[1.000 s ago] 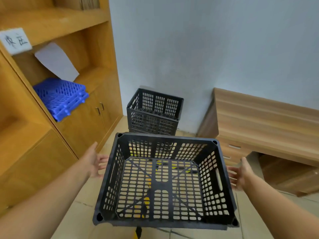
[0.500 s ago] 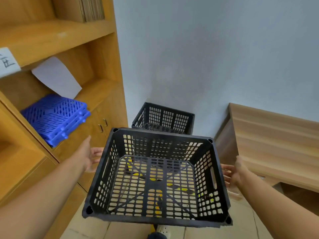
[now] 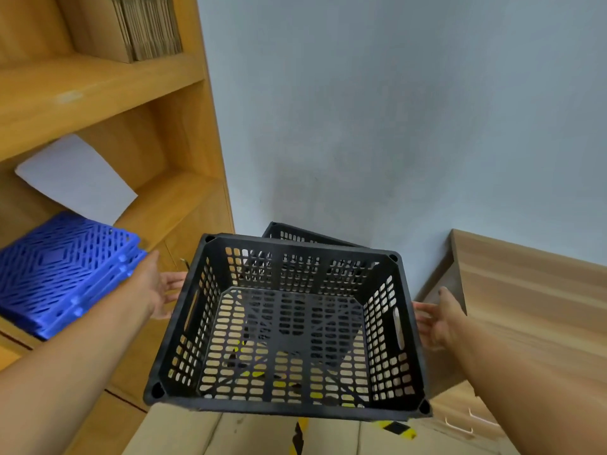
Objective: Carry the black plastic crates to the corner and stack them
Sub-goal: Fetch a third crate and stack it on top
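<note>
I hold an empty black perforated plastic crate (image 3: 289, 326) in front of me, above the floor, its open top facing me. My left hand (image 3: 154, 287) presses against its left wall near the handle slot. My right hand (image 3: 437, 318) presses against its right wall. Behind it, in the corner by the grey wall, only the back rim of another black crate (image 3: 295, 236) shows; the carried crate hides the rest of it.
A wooden shelf unit (image 3: 170, 205) stands on the left with blue plastic panels (image 3: 62, 270) and a white sheet (image 3: 75, 177) on a shelf. A low wooden cabinet (image 3: 525, 290) stands on the right. Tan floor tiles with a yellow-black strip (image 3: 299, 435) lie below.
I have walked closer to the corner with the crate. The corner crate, fully visible a second ago, is now almost wholly hidden behind the carried one. Both hands keep their hold.
</note>
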A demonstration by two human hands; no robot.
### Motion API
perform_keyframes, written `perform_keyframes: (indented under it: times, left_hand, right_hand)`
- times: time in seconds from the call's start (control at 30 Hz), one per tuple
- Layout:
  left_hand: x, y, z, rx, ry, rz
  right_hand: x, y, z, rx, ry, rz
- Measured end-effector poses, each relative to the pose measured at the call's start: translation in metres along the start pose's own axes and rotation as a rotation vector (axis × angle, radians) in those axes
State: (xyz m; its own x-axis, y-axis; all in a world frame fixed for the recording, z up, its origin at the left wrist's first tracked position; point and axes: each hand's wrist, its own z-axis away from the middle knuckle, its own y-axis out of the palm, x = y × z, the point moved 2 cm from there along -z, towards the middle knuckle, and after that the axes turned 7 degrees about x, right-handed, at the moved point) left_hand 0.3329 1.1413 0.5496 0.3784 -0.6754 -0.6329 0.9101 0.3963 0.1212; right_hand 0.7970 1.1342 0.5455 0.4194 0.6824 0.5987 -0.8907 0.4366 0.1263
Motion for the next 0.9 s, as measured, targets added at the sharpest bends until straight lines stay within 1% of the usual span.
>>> perform_keyframes:
  times: [0.1, 0.17, 0.37, 0.57, 0.67, 0.9]
  left_hand:
    - [-0.022, 0.017, -0.017, 0.007, 0.010, -0.004]
    - [-0.037, 0.029, -0.028, 0.012, 0.015, -0.019]
    - [-0.085, 0.061, -0.079, 0.035, 0.017, -0.068]
    - [-0.143, 0.090, -0.142, 0.081, -0.023, -0.097]
    - [-0.175, 0.108, -0.163, 0.120, -0.017, -0.126]
    - [-0.240, 0.141, -0.224, 0.171, -0.020, -0.177]
  right_hand:
    - [0.021, 0.010, -0.014, 0.044, 0.006, -0.024]
    - [0.034, 0.017, -0.024, 0.044, 0.004, -0.027]
    - [0.069, 0.037, -0.052, -0.028, -0.015, -0.028]
    - [0.105, 0.069, -0.086, -0.096, -0.009, -0.108]
    - [0.124, 0.087, -0.102, -0.129, -0.015, -0.100]
    - [0.160, 0.118, -0.141, -0.168, -0.037, -0.104]
